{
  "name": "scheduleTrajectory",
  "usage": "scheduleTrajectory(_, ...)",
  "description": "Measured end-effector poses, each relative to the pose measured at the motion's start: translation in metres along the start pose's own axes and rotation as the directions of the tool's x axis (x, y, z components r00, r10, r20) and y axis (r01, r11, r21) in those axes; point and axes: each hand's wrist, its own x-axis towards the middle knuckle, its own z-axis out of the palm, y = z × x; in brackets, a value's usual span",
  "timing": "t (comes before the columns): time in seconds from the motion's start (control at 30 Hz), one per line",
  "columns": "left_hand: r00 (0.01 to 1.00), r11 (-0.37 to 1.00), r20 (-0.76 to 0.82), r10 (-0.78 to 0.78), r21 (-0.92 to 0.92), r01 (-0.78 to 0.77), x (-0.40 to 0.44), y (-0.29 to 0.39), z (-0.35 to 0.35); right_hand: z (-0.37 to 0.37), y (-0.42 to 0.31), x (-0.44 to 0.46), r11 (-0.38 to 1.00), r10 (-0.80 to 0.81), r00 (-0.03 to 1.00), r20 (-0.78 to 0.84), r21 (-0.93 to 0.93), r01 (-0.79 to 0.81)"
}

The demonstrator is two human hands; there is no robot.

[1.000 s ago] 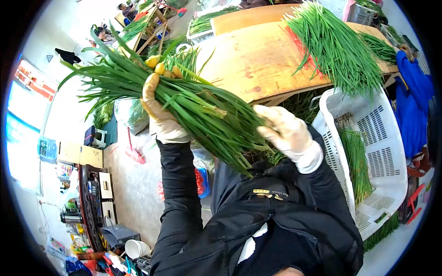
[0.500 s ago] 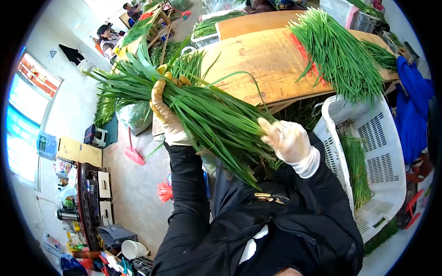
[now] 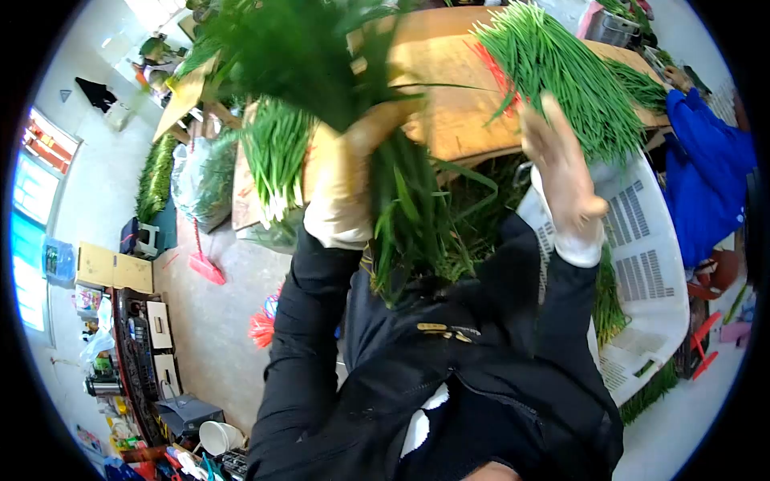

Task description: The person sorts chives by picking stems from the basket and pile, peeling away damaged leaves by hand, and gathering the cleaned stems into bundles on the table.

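Just left of the upper centre, the gloved left hand (image 3: 350, 172) is clamped around a bunch of garlic chives (image 3: 407, 192), its leaves fanning blurred above the fingers and hanging below. Right of centre, the gloved right hand (image 3: 564, 176) is apart from it, fingers outstretched.

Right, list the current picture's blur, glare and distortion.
Head view: motion blur smears the held bundle of chive-like greens, worst at its top, and softens the left hand; brightness washes out much of the window; fisheye distortion rounds the frame, blackening corners; the white crate looks crisper.
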Motion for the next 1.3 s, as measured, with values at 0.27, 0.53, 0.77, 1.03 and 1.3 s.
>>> scheduleTrajectory(0.27,0.759,0.440,0.629,0.169,0.641,-0.629,0.051,-0.023,0.083,0.016,0.012,0.028,0.970,0.012,0.979,0.203,-0.239,0.038)
scheduleTrajectory(0.53,0.670,0.576,0.735,-0.099,0.592,-0.564,0.005,-0.098,0.021,-0.056,-0.007,0.021,0.964,-0.073,0.972,-0.224,0.236,0.127)
scheduleTrajectory(0.77,0.893,0.537,0.404,-0.200,0.807,-0.245,-0.057,-0.184,-0.075,-0.114,-0.012,-0.032,0.874,-0.158,0.949,-0.274,0.409,0.264)
scheduleTrajectory(1.03,0.789,0.779,0.105,-0.605,0.284,0.559,-0.076,-0.212,-0.104,-0.163,-0.029,-0.053,0.698,-0.295,0.955,-0.026,0.677,0.234)
scheduleTrajectory(1.3,0.698,0.758,0.398,-0.595,-0.010,0.652,-0.082,-0.182,-0.013,-0.142,-0.022,-0.052,0.735,-0.289,0.956,0.052,0.652,0.187)
